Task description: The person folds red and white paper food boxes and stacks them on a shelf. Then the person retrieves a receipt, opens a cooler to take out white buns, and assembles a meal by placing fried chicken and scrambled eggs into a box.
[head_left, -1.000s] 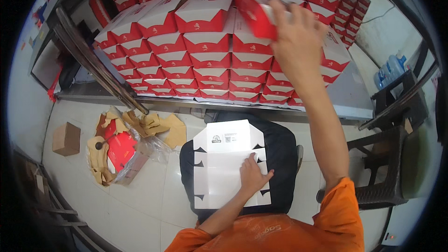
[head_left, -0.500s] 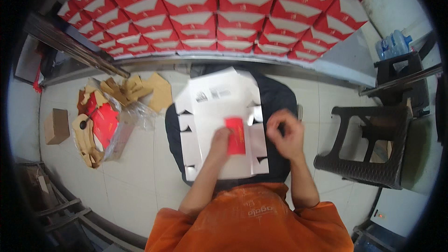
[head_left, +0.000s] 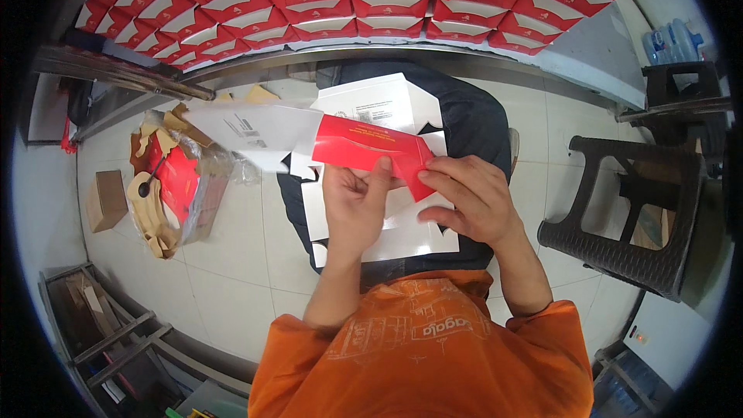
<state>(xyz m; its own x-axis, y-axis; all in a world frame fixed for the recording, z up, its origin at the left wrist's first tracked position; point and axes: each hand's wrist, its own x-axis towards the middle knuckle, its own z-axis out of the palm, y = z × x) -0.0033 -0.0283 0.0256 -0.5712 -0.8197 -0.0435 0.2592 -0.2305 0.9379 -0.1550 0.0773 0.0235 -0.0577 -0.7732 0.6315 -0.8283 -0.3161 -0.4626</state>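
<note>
Tiled floor, stacked red-and-white folded boxes [head_left: 371, 0] banked on a shelf at 12 o'clock. Red-and-white carton blank [head_left: 340, 139] held mid-frame over the lap, part folded, white flap out toward 9 o'clock. Left hand [head_left: 354, 209] closed on its red panel from below, thumb and fingers pinching. Right hand [head_left: 472, 201] fingers together, pressing the red edge at the right end. Flat white blanks [head_left: 387, 240] lie under both on dark trousers. Torn wrapping pile [head_left: 166, 186] at 9 o'clock, small brown box [head_left: 104, 200] beside it. Dark plastic stool [head_left: 635, 209] at 3 o'clock.
</note>
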